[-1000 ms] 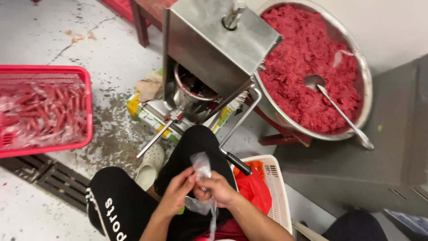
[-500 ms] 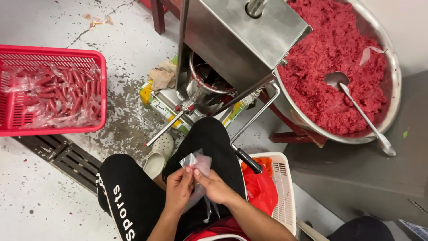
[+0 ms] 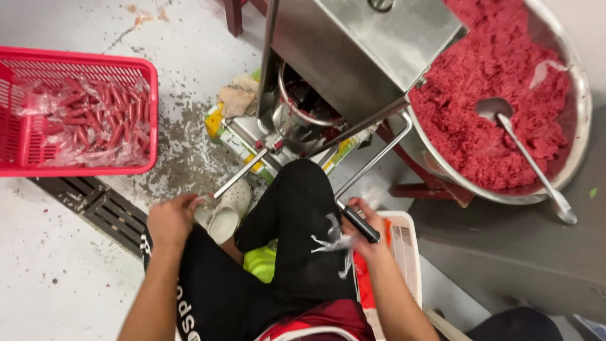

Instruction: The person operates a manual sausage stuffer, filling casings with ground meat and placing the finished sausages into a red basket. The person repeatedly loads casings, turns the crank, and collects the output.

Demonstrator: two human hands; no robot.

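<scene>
The sausage stuffer [image 3: 353,57] stands on the floor directly in front of the seated person's knees. It serves as the reference for all positions below.

Change of state: half a second ago both hands met over the lap and worked a piece of clear plastic casing. They have now parted and moved onto the stuffer.

- Left hand [image 3: 169,220]: at the tip of the thin metal nozzle [image 3: 237,180] that projects from the base of the stuffer toward the person. The fingers are curled around the nozzle end. Motion blur hides whether casing sits under them; this cannot be told.
- Right hand [image 3: 366,224]: fingers wrapped around the black crank handle [image 3: 361,224] on the right side of the stuffer. A scrap of clear casing [image 3: 331,243] hangs from this hand.

Judgement: preparation of the casing appears complete, and the hands now occupy the feeding and cranking positions.

Surroundings:
- Large metal bowl [image 3: 577,136] of ground meat, right of the stuffer, with a ladle [image 3: 527,158] resting in it.
- Red basket [image 3: 148,117] of bagged sausages, well to the left of the stuffer.
- White basket [image 3: 409,259], just right of the crank handle.
</scene>
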